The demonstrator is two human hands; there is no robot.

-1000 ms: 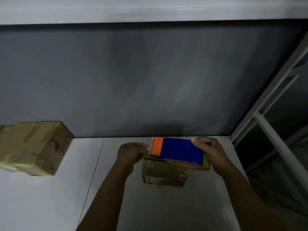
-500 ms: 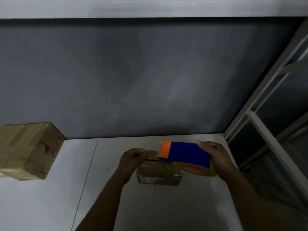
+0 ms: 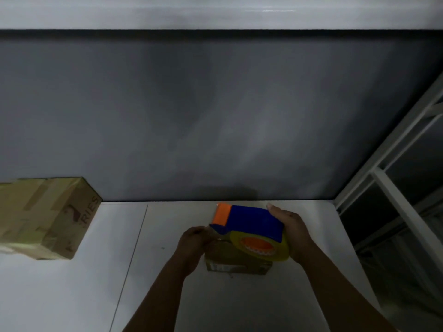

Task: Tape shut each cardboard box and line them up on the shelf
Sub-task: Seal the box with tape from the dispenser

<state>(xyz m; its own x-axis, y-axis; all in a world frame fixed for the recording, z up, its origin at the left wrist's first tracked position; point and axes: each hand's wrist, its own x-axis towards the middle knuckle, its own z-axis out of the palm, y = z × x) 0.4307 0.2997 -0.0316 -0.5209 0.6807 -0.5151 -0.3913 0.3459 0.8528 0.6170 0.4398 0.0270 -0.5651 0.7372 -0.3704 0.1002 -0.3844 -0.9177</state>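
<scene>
Head view: left hand (image 3: 194, 243) pinches tape (image 3: 284, 251) beside the box (image 3: 237, 263); right hand (image 3: 291, 232) grips dispenser (image 3: 254, 224). Best pull taut, then press flat.

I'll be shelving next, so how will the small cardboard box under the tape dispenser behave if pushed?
The small cardboard box sits flat and low on the smooth white shelf, so it should probably slide rather than tip or roll. It looks far smaller than the taped box at left, so likely light, though its contents are hidden.
</scene>
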